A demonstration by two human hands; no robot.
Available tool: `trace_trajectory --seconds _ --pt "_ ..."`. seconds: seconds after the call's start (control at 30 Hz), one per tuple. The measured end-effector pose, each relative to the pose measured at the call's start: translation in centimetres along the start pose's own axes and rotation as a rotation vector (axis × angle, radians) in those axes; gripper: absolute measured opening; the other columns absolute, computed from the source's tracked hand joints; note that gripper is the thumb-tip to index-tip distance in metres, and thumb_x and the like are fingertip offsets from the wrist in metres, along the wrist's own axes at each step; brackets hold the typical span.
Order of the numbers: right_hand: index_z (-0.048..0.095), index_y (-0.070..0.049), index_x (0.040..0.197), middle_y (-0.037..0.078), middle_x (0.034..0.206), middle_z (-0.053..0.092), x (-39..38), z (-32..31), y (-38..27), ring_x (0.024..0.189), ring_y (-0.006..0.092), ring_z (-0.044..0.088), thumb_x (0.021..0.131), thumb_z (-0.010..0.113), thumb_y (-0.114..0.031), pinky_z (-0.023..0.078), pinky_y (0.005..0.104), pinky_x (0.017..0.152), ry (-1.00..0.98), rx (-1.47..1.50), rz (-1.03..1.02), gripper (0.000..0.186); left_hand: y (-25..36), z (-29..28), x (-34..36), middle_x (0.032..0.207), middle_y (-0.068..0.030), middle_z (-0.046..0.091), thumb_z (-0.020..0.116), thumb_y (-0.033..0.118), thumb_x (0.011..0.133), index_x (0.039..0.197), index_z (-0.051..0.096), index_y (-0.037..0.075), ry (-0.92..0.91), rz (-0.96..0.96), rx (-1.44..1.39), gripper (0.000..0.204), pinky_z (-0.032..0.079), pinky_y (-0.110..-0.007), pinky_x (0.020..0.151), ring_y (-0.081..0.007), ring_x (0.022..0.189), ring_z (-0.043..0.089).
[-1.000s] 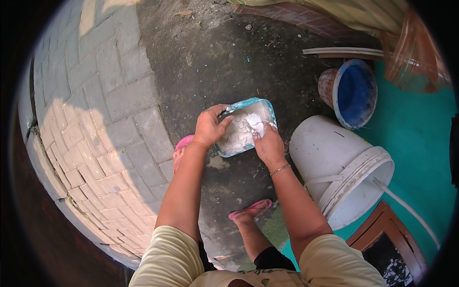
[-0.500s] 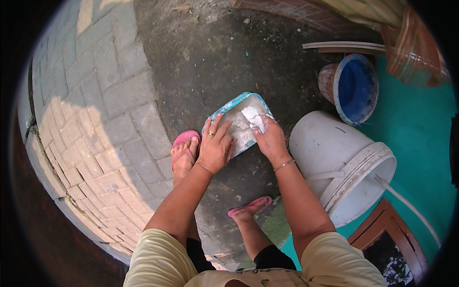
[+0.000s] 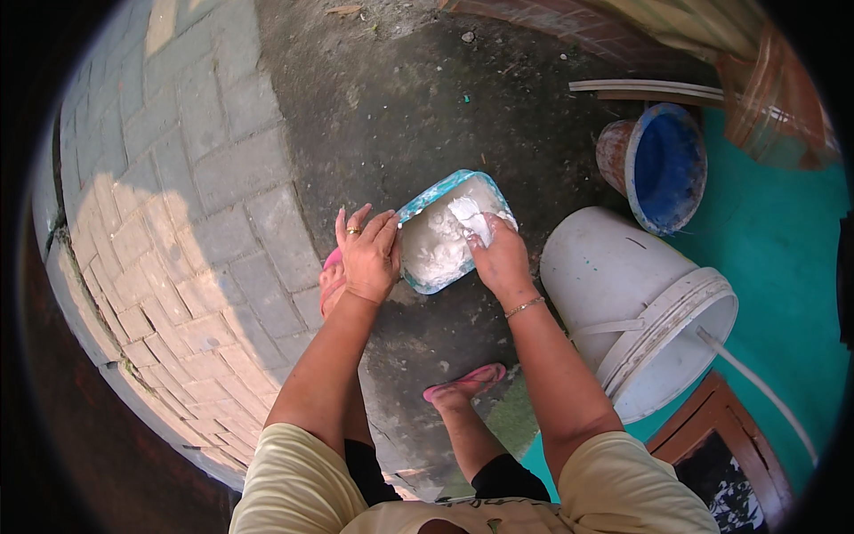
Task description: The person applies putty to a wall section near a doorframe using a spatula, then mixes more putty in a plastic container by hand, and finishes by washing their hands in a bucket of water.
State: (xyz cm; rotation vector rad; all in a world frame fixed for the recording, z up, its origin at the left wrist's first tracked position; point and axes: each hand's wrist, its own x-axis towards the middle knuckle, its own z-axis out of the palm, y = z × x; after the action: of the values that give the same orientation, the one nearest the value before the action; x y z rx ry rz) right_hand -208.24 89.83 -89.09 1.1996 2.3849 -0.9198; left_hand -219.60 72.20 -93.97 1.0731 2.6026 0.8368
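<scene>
Left hand (image 3: 369, 256) has drawn back to the tub's rim (image 3: 433, 190), fingers loose, baring white mix (image 3: 438, 251); right grip (image 3: 503, 265) clutches a white-smeared piece (image 3: 465, 214).

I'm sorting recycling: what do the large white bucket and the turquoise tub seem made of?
The large white bucket looks like plastic, dull and scuffed: smooth wall, thick ribbed rim. The turquoise tub is probably plastic, given its rounded corners, though its smeared, patchy finish leaves this open.
</scene>
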Motion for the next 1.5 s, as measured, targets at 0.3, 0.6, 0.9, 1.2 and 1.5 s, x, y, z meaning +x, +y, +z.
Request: trace_trajectory --seconds 0.3,0.6,0.9,1.2,1.5 --pt "0.054 0.001 0.117 0.023 0.109 0.057 0.1 0.2 -0.5 0.101 0.0389 0.056 0.081 0.062 -0.021 0.045 0.0429 0.088 -0.018 -0.062 0.011 0.043 -0.4 -0.2 0.8 0.089 -0.0063 0.059 0.065 0.003 0.069 0.091 0.064 0.006 0.019 0.041 -0.173 0.022 0.041 -0.044 0.093 -0.0277 0.089 0.055" --pt "0.049 -0.002 0.115 0.022 0.106 0.059 -1.0 -1.0 -1.7 0.093 0.0378 0.061 0.079 0.060 -0.013 0.048 0.0433 0.083 -0.026 -0.248 0.085 0.040 1.5 -0.8 0.6 0.108 -0.0111 0.053 0.062 0.001 0.067 0.105 0.059 0.006 -0.001 0.180 -0.085 0.039 0.038 -0.049 0.098 -0.0315 0.099 0.052" --pt "0.049 0.000 0.107 0.020 0.092 0.065 2.6 0.2 -3.6 0.083 0.0297 0.067 0.085 0.046 -0.010 0.054 0.0394 0.072 -0.060 -0.615 0.076 0.025 0.0 0.8 -0.5 0.121 -0.0180 0.049 0.059 0.005 0.081 0.127 0.047 0.007 -0.139 -0.055 -0.305 0.047 0.044 -0.043 0.091 -0.0366 0.108 0.050" --pt "0.050 0.002 0.107 0.027 0.099 0.063 4.5 1.5 -5.2 0.097 0.0392 0.061 0.088 0.039 -0.009 0.048 0.0450 0.086 -0.096 -0.303 0.294 0.024 2.4 3.7 -1.0 0.117 -0.0229 0.049 0.046 0.016 0.095 0.114 0.057 0.005 0.064 -0.398 -0.376 0.024 0.043 -0.040 0.092 -0.0375 0.110 0.050" --pt "0.046 0.006 0.113 0.030 0.102 0.061 3.7 2.5 -5.1 0.099 0.0416 0.060 0.089 0.037 -0.007 0.048 0.0458 0.086 -0.053 -0.125 0.426 0.029 3.9 5.4 0.0 0.114 -0.0245 0.045 0.051 0.016 0.093 0.106 0.060 0.004 0.233 -0.658 -0.385 0.020 0.041 -0.042 0.092 -0.0379 0.105 0.049"
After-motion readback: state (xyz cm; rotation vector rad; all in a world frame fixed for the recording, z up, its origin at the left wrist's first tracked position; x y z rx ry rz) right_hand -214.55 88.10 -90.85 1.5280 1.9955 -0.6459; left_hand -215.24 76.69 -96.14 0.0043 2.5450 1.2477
